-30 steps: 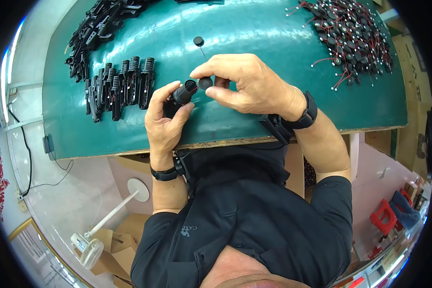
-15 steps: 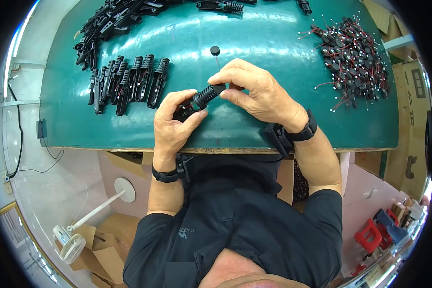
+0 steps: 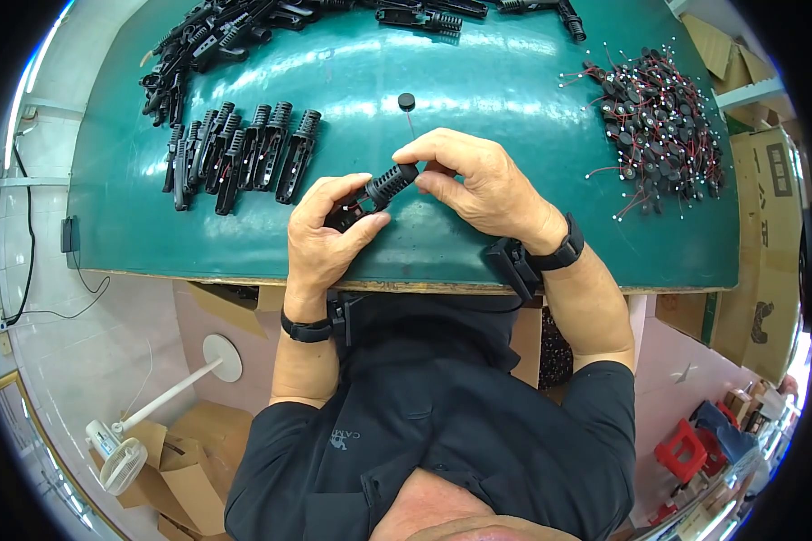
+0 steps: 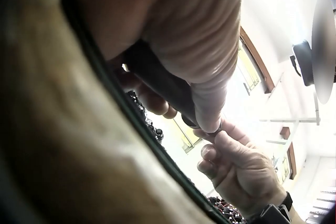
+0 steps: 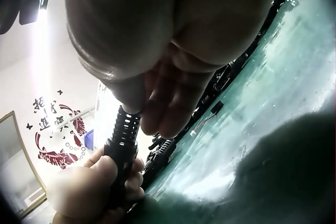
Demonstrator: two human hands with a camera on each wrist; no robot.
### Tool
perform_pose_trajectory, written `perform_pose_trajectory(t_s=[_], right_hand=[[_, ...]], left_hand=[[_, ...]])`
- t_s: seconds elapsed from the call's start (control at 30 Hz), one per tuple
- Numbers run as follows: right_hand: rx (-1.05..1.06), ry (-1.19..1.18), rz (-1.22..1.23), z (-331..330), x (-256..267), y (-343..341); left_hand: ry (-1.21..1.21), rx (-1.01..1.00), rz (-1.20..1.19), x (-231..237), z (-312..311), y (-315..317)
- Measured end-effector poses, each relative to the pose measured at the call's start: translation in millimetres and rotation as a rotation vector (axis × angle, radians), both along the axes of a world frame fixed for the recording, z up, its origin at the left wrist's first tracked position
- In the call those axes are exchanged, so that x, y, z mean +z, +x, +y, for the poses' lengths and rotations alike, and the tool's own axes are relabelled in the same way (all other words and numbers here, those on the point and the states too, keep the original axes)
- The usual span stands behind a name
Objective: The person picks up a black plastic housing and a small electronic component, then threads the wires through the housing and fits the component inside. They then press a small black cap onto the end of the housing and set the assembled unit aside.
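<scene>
My left hand [image 3: 316, 239] grips a black plastic housing [image 3: 390, 187] with a ribbed, slotted round end, tilted up to the right above the table's near side. At that end, my right hand [image 3: 483, 180] pinches a small black disc [image 3: 410, 171] between thumb and forefinger, right at the opening. In the right wrist view, the slotted barrel [image 5: 126, 127] runs from the left hand's fingers up to the right thumb; the disc is hidden there. Another black disc [image 3: 406, 102] with a thin red wire lies on the table just beyond the right hand.
Similar housings [image 3: 298, 158] lie side by side left of the hands. A heap of black plastic parts [image 3: 212, 41] fills the far left, with more along the far edge. On the right lies a pile of wired black discs [image 3: 663, 135]. The green table [image 3: 496, 257] ends near the body.
The right hand has brought the disc from beside the housing onto its ribbed end. The left hand has turned that end further right. In the last half second the hands have hardly moved.
</scene>
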State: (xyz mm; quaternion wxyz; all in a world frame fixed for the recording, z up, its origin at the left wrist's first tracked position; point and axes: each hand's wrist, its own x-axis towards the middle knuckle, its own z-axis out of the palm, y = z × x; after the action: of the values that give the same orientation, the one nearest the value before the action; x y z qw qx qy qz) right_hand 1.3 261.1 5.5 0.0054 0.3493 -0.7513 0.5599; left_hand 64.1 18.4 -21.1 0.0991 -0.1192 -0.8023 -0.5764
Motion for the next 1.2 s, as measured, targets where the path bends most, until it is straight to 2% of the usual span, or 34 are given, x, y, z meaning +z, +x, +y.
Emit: perform_pose_trajectory(t_s=[0.37,0.47,0.7,0.97,1.1,1.2], right_hand=[[0.019,-0.018,-0.017,-2.9,-2.8,-0.8],[-0.007,0.002,0.099,-2.4,-2.3,-2.3],[-0.014,0.005,0.024,-1.2,-4.6,-2.1],[-0.076,-0.008,-0.029,-8.6,-6.2,3.4],[-0.146,-0.051,-0.017,-16.1,-9.2,8.2],[-0.131,-0.115,-0.056,-20.3,-11.1,11.1]], left_hand=[[0.003,0.016,-0.068,6.1,-0.8,1.6],[0.003,0.012,-0.074,7.7,0.2,1.2],[-0.005,-0.011,-0.097,4.0,-5.0,1.1],[0.085,0.008,-0.093,0.6,-3.2,3.5],[0.225,0.038,-0.131,0.8,6.5,4.5],[0.300,0.139,-0.160,3.5,14.2,2.2]])
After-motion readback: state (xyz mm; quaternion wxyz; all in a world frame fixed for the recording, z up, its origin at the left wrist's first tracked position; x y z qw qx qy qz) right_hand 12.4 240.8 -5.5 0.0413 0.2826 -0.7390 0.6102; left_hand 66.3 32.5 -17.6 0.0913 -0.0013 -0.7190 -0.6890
